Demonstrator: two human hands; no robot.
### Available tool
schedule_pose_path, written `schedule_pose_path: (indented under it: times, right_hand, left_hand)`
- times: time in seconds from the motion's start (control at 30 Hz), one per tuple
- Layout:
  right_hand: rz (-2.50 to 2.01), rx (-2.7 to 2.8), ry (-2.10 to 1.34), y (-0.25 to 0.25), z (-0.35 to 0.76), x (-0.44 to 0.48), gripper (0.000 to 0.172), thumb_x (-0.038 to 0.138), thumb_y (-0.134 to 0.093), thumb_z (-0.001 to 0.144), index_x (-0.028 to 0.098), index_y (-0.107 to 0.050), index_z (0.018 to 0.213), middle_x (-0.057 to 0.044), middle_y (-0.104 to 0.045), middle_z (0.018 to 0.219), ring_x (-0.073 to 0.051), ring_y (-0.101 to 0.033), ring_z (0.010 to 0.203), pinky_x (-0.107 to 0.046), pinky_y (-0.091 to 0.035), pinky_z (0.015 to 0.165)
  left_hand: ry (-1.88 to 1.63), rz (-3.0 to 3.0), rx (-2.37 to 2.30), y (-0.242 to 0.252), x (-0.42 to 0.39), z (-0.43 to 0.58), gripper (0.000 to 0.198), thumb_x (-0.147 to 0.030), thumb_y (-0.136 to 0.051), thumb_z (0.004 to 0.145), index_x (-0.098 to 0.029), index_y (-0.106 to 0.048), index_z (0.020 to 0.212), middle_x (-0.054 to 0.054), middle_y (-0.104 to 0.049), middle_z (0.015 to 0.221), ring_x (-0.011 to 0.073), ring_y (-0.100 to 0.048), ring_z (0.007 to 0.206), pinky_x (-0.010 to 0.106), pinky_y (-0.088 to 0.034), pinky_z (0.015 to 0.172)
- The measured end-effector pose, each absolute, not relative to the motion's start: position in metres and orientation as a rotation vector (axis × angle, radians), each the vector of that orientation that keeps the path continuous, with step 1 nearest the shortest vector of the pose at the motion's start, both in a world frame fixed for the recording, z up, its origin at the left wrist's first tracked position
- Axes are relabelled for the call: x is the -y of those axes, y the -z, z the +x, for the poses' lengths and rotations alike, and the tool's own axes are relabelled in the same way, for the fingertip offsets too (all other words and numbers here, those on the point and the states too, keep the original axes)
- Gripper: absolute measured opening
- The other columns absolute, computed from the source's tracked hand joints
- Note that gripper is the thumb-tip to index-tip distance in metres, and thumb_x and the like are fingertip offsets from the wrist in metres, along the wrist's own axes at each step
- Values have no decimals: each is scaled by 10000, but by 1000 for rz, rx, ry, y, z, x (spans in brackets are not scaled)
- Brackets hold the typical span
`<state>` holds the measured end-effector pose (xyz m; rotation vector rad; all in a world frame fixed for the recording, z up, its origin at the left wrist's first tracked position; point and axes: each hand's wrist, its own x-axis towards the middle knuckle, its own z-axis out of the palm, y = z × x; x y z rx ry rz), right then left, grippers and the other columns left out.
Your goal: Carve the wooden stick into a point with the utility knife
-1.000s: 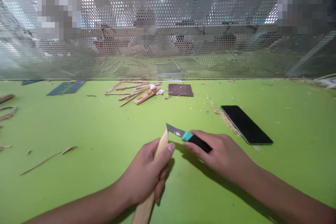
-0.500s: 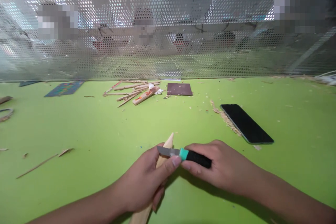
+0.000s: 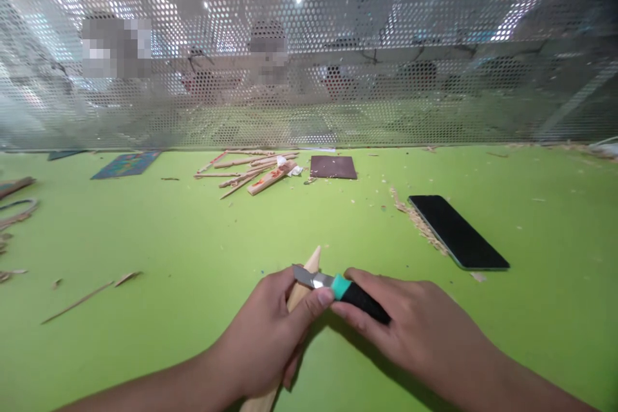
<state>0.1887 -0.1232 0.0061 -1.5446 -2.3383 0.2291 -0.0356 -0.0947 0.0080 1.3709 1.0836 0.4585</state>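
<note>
Left hand (image 3: 268,335) grips wooden stick (image 3: 309,268), thumb on blade. Right hand (image 3: 415,328) holds knife (image 3: 340,286) across stick tip. Phone (image 3: 458,232) right of knife on worktop (image 3: 183,244).

**Where things lie on the table**

The left hand (image 3: 270,335) and right hand (image 3: 415,328) meet at the near middle of the table (image 3: 168,238). The left grips a wooden stick (image 3: 303,280). The right grips a knife (image 3: 345,288), whose blade lies across the stick's tip. From the hands, a phone (image 3: 458,232) lies at two o'clock, with a line of shavings (image 3: 418,222) just left of it. A sandpaper sheet (image 3: 333,167) lies at twelve, a pile of sticks (image 3: 251,170) beside it at eleven, a printed card (image 3: 126,164) at ten and a long sliver (image 3: 77,301) at nine. A perforated screen (image 3: 309,77) stands behind the far edge.
</note>
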Motion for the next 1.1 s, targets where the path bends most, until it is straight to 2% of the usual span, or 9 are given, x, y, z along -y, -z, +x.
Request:
schedule_pose_path:
  times: [0.17, 0.27, 0.47, 0.63, 0.77, 1.1]
  right_hand:
    - [-1623, 2248, -142, -9, 193, 120, 607, 654, -309, 1124, 216, -722, 1051, -47, -758, 684, -249, -702, 492, -325, -355, 466]
    - [-1645, 2199, -143, -11, 197, 115, 589, 678, -331, 1108, 239, -721, 1055, -39, -747, 667, -260, -703, 521, -327, -362, 484]
    - [-1735, 2229, -444, -14, 201, 104, 589, 693, -342, 1088, 245, -716, 1008, -64, -780, 749, -278, -725, 642, -322, -403, 547]
    - [-1593, 2290, -680, -23, 203, 102, 562, 700, -365, 1083, 244, -688, 1142, -45, -767, 779, -246, -695, 651, -315, -390, 588]
    - [-1477, 2432, -742, -27, 202, 104, 504, 633, -368, 1105, 236, -650, 972, -57, -752, 846, -227, -658, 686, -323, -377, 622]
    - [-1420, 2426, -777, -28, 203, 102, 465, 598, -422, 1101, 231, -653, 934, -20, -716, 792, -189, -585, 634, -317, -323, 603]
  left_hand:
    - [-448, 1376, -1091, -10, 95, -34, 472, -650, -571, 1025, -185, -636, 969, -97, -489, 510, 76, -424, 340, 157, -373, 356]
    - [-467, 1344, -1075, -9, 95, -34, 472, -653, -551, 1035, -190, -630, 996, -102, -479, 505, 71, -407, 335, 149, -359, 348]
    - [-489, 1299, -1005, -8, 95, -34, 442, -638, -591, 1025, -196, -602, 1026, -118, -449, 509, 52, -368, 331, 126, -334, 328]
    - [-470, 1203, -875, -5, 93, -37, 413, -617, -620, 1022, -207, -579, 1049, -122, -459, 486, 57, -392, 330, 121, -375, 338]
    - [-433, 1168, -840, -2, 91, -38, 367, -574, -621, 1041, -212, -576, 999, -116, -490, 457, 64, -431, 337, 123, -403, 366]
    - [-397, 1203, -800, 5, 91, -39, 373, -580, -578, 1063, -216, -580, 978, -127, -464, 422, 70, -425, 325, 124, -391, 369]
